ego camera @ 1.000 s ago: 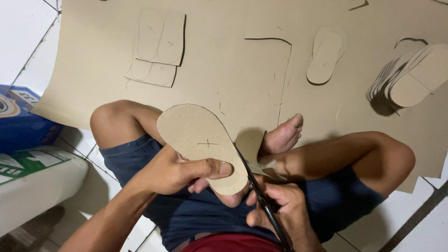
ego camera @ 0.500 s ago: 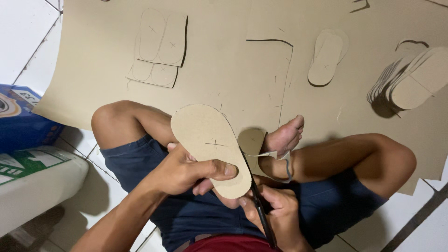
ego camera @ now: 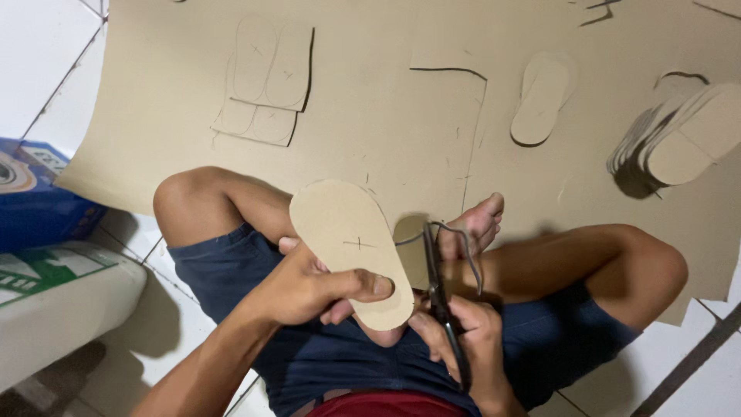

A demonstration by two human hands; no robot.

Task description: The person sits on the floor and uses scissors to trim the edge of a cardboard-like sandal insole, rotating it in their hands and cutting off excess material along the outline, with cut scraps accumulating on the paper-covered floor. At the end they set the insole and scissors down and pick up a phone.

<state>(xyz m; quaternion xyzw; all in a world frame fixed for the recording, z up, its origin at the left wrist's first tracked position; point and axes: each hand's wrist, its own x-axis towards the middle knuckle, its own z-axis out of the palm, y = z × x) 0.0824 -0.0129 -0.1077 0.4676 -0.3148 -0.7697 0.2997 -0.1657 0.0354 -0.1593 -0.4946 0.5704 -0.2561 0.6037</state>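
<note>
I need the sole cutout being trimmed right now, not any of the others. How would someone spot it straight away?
Start from the big cardboard sheet on the floor and come down to the seated person's lap. The sole-shaped cutout is gripped in the left hand, with scissors in the right hand beside it. Unlike the lone cutout and the stack, it is lifted and bears a pencilled cross.

Scissors (ego camera: 441, 297) handles hidden in right hand (ego camera: 471, 347); sole stack (ego camera: 679, 139) cut by edge.

A white tiled floor (ego camera: 46, 54) carries a large cardboard sheet (ego camera: 386, 116), with a blue box (ego camera: 38, 193) beside it.
</note>
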